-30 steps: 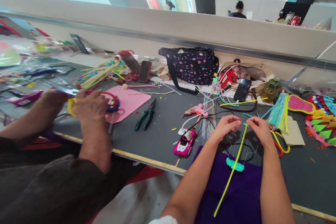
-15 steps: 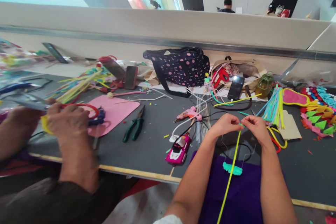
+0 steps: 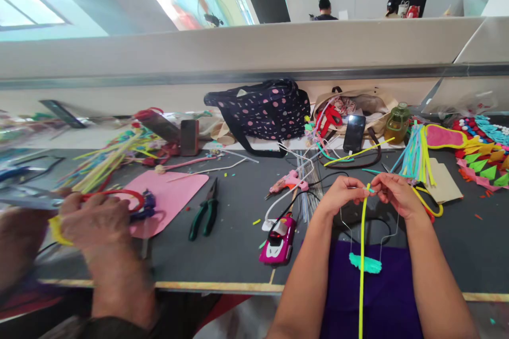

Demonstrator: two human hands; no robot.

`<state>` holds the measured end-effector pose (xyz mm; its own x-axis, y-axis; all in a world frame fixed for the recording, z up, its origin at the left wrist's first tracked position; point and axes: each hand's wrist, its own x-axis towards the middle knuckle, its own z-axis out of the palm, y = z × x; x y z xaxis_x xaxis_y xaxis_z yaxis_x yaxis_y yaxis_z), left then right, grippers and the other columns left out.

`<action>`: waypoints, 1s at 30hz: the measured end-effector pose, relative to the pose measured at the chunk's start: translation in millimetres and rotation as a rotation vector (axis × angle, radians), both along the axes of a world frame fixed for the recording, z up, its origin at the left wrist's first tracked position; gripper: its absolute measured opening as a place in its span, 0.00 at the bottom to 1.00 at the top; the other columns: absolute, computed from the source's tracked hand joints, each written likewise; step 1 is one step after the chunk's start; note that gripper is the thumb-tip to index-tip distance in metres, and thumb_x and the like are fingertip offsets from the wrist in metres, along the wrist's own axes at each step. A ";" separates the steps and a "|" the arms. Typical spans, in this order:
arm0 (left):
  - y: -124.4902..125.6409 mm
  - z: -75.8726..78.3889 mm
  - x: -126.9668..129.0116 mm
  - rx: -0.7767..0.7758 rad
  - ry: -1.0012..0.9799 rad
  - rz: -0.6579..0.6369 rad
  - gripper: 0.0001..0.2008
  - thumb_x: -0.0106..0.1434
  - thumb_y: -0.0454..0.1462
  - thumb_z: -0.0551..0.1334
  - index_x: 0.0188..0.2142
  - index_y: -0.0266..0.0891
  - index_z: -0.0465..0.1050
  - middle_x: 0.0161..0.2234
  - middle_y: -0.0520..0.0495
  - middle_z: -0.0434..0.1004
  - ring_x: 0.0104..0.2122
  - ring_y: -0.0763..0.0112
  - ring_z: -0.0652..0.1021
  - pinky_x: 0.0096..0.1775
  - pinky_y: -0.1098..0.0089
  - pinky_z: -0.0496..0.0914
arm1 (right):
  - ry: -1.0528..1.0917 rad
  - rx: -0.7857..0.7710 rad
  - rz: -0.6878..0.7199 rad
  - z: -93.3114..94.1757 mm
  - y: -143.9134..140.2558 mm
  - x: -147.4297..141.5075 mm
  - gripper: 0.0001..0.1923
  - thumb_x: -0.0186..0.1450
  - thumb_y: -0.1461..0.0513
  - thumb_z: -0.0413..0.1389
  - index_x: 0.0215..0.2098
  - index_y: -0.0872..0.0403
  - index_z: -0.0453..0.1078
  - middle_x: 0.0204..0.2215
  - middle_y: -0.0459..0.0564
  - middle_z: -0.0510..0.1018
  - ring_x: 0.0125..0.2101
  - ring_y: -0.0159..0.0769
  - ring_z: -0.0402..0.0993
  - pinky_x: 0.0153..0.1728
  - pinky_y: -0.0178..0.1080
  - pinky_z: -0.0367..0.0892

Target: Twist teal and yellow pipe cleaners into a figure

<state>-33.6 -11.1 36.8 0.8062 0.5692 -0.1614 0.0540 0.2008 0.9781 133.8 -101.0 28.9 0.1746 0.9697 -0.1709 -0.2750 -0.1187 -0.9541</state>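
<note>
Both my hands meet above the table's front part, with fingertips pinched together. My left hand (image 3: 344, 195) grips the top end of a long yellow pipe cleaner (image 3: 362, 275), which hangs straight down. My right hand (image 3: 396, 193) pinches a small teal bit beside that end; how the two join is hidden by my fingers. Below, a fuzzy teal piece (image 3: 365, 263) with thin wires rising from both ends lies over dark purple cloth (image 3: 374, 307). Yellow-handled scissors (image 3: 431, 206) lie just right of my right wrist.
A co-worker's hands (image 3: 97, 222) hold red-and-yellow-handled scissors at left. Green-handled pliers (image 3: 204, 212), a pink glue gun (image 3: 288, 183) and a magenta toy-car-shaped device (image 3: 278, 243) lie between us. Behind are a dark patterned bag (image 3: 262, 114), a phone (image 3: 353, 133) and a bottle (image 3: 396, 124).
The view has shifted, so the table items sit lower and mostly farther left. My hands stay pinched together at the pipe cleaner, which now hangs more vertically.
</note>
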 end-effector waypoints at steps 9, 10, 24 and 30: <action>-3.3 -0.7 0.4 0.003 -0.067 -0.001 0.17 0.47 0.46 0.71 0.25 0.32 0.75 0.20 0.50 0.71 0.19 0.79 0.68 0.24 0.75 0.64 | 0.075 0.091 -0.008 -3.7 5.0 -14.9 0.16 0.49 0.51 0.67 0.28 0.53 0.74 0.20 0.42 0.70 0.18 0.24 0.58 0.17 0.30 0.51; -3.5 -1.7 0.9 0.000 -0.064 -0.012 0.18 0.47 0.47 0.71 0.24 0.32 0.75 0.19 0.50 0.71 0.19 0.79 0.68 0.24 0.75 0.63 | 0.065 0.099 -0.011 -3.6 5.2 -16.9 0.15 0.49 0.51 0.67 0.27 0.53 0.74 0.20 0.42 0.70 0.18 0.25 0.58 0.18 0.30 0.51; -2.1 -6.4 2.3 -0.027 -0.031 -0.035 0.19 0.45 0.46 0.72 0.28 0.32 0.75 0.23 0.50 0.73 0.20 0.80 0.69 0.22 0.77 0.61 | 0.017 0.101 -0.092 -3.0 6.3 -22.1 0.18 0.50 0.50 0.66 0.23 0.55 0.69 0.20 0.43 0.68 0.20 0.26 0.59 0.19 0.29 0.51; -1.8 -8.5 3.6 -0.023 -0.037 -0.039 0.18 0.46 0.45 0.72 0.29 0.32 0.76 0.24 0.50 0.74 0.21 0.80 0.69 0.22 0.77 0.61 | 0.059 0.128 -0.128 -3.5 7.0 -22.6 0.15 0.50 0.53 0.68 0.22 0.54 0.70 0.20 0.41 0.68 0.19 0.24 0.58 0.19 0.29 0.50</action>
